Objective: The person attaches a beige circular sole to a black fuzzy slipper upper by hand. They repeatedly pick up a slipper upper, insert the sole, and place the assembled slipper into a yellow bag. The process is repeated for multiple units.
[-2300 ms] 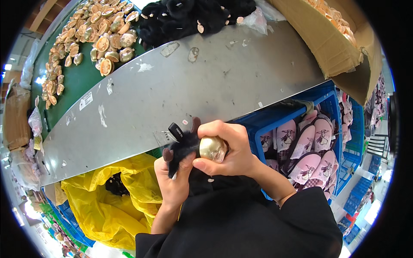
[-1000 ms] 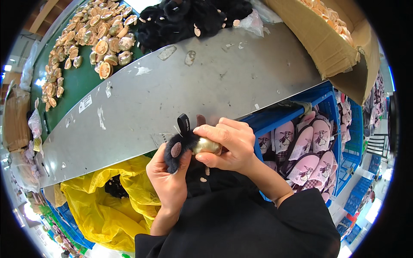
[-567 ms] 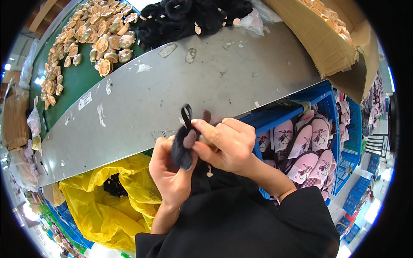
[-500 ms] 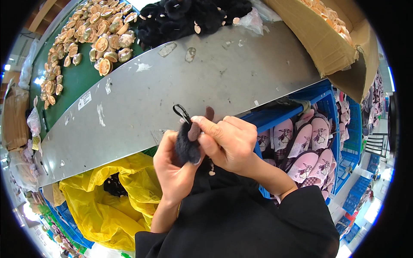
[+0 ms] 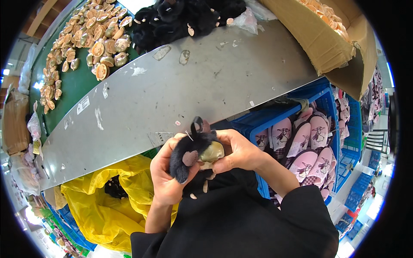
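Observation:
A small black plush toy (image 5: pixel 182 160) is between my two hands, in front of my chest near the table's edge. It has brown ribbed ears, a black loop on top and a shiny gold, rounded face piece (image 5: pixel 213 152). My left hand (image 5: pixel 167 180) is wrapped around the toy's furry left side. The fingers of my right hand (image 5: pixel 240 151) close on its right side, with the thumb at the lower edge of the face piece. Small pale pieces dangle beneath the toy. My hands hide part of its underside.
Beyond lies a grey metal tabletop (image 5: pixel 159 94). Gold and tan shell pieces (image 5: pixel 98 48) cover a green surface at far left, beside piled black plush toys (image 5: pixel 176 21). A cardboard box (image 5: pixel 309 43), a blue crate (image 5: pixel 262 121) of pink slippers (image 5: pixel 317 131) and a yellow bag (image 5: pixel 92 210) surround me.
The plush toy has turned, bringing its gold face piece and both brown ears into view. My right hand has shifted from pinching near the loop to gripping the toy's right side.

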Tool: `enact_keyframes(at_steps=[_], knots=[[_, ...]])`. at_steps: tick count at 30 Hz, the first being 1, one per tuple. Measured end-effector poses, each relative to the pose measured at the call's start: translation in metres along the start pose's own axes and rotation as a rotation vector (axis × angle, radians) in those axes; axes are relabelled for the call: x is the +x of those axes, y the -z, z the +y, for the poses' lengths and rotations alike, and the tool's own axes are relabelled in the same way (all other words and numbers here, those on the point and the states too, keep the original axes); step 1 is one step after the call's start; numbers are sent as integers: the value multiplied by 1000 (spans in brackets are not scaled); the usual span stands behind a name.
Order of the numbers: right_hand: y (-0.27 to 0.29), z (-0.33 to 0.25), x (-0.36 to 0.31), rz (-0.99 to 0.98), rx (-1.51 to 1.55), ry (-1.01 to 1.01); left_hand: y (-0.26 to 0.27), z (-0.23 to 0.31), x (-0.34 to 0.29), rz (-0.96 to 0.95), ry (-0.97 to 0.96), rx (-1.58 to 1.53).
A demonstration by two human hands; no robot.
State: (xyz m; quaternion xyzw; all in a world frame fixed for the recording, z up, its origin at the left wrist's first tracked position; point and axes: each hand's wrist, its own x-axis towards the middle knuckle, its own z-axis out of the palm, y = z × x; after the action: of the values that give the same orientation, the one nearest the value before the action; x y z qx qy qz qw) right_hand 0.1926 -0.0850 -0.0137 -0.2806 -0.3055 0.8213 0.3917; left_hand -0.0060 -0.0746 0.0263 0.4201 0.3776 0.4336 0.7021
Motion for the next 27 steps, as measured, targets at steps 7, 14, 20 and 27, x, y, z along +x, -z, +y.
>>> enact_keyframes(at_steps=[7,14,20,27], knots=[[12,14,-6,-89,202,90,1,6,-2,-107,-40,4],[8,11,-8,-182,-79,225,-4,4,-5,-148,-84,28],[-28,-24,-14,41,-873,695,5,1,-12,-120,-186,126],[-43,-11,-18,67,-923,946,9,-5,-17,-158,-373,184]])
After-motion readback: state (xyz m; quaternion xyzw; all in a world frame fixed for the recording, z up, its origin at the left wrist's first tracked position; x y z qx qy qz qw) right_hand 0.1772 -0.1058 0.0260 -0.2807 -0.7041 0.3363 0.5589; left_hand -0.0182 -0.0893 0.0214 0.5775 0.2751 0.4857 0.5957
